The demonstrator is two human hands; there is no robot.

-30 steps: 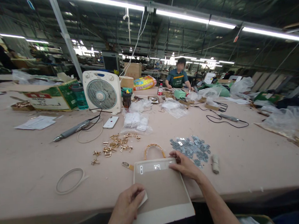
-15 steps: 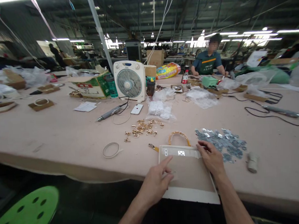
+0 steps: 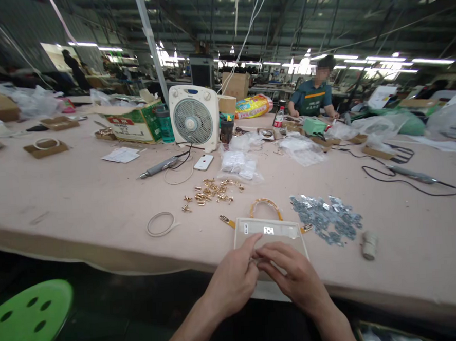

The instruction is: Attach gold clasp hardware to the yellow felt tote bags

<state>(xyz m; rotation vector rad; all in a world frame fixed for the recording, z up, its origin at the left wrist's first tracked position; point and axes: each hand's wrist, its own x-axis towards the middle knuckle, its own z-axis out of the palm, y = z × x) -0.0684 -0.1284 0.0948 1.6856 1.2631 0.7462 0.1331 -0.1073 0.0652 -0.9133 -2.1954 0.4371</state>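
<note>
A cream handbag (image 3: 296, 244) with an amber-coloured handle (image 3: 266, 201) lies flat at the table's front edge, its beige inner side facing up. A small white metal plate (image 3: 269, 231) is set in its top strip, beside a dark slot. Over the bag, my left hand (image 3: 234, 277) points its index finger while its other fingers curl in. My right hand (image 3: 292, 273) brings its bent fingertips against those curled fingers. Whatever sits between the fingertips is too small and hidden to name. Amber tabs with gold clasps (image 3: 227, 221) stick out at both sides of the bag.
Thin metal plates (image 3: 325, 218) are heaped right of the bag, near a beige roll (image 3: 369, 245). Gold fittings (image 3: 209, 191), a strap coil (image 3: 160, 224), an electric screwdriver (image 3: 159, 167), a phone (image 3: 204, 162) and a fan (image 3: 194, 118) lie farther off. A co-worker (image 3: 312, 96) sits opposite.
My right hand has left the bag's upper right corner and come to my left hand's fingers. The right clasp tab now shows. The whole view has shifted slightly.
</note>
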